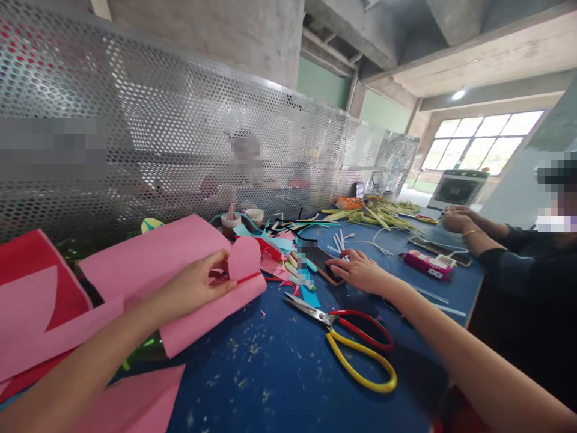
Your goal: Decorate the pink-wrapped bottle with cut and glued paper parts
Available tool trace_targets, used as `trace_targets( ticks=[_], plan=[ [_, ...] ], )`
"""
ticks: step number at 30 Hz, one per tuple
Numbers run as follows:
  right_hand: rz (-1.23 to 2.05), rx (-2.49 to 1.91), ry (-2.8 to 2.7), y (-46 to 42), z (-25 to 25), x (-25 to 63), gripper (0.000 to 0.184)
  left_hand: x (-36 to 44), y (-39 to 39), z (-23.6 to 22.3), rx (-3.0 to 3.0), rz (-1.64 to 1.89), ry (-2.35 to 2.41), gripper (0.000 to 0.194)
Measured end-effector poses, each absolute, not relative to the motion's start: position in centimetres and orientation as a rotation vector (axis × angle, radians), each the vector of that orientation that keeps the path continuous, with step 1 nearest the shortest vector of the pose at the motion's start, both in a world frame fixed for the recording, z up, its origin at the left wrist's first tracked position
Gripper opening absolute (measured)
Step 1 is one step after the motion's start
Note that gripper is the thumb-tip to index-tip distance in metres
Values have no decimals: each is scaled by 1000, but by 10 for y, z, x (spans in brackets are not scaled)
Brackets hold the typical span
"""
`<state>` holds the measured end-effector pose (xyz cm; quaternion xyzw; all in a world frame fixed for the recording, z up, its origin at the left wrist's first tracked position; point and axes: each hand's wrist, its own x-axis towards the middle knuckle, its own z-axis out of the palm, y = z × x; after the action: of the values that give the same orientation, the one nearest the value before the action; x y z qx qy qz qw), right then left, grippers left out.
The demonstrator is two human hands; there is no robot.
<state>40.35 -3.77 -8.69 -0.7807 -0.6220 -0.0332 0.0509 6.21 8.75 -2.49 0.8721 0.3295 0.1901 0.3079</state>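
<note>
My left hand (192, 285) is closed, thumb and fingers pinching a pink paper cut-out (244, 257) with a rounded top and a red strip at its base. Beneath it lies a large pink paper sheet (180, 246), its right edge curling. My right hand (360, 272) is stretched out with fingertips on a smartphone (325, 262) lying on the blue table. Between my arms rest scissors (331, 317) with one red and one yellow handle, blades slightly apart and pointing left.
Red paper (33, 255) and a pink offcut (139, 400) lie left. Paper scraps, a small cup (231, 222) and white sticks (339, 240) stand behind. A purple packet (427, 264) lies right. A perforated metal panel (202, 132) borders the table. A co-worker's hands (456, 219) are at right.
</note>
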Motion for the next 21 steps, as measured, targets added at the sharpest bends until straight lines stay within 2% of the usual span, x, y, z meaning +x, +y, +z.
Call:
trace_targets(
  ticks=[6,14,21],
  plan=[
    [-39,-2402,-1877,-36,-86,405,40,62,87,-26,2295,529,796,30],
    [-57,-2369,-1822,-40,-86,403,38,58,92,-32,2319,496,788,34],
    [-172,-2560,-1310,-105,-63,420,47,61,92,-30,2315,521,783,34]
  ],
)
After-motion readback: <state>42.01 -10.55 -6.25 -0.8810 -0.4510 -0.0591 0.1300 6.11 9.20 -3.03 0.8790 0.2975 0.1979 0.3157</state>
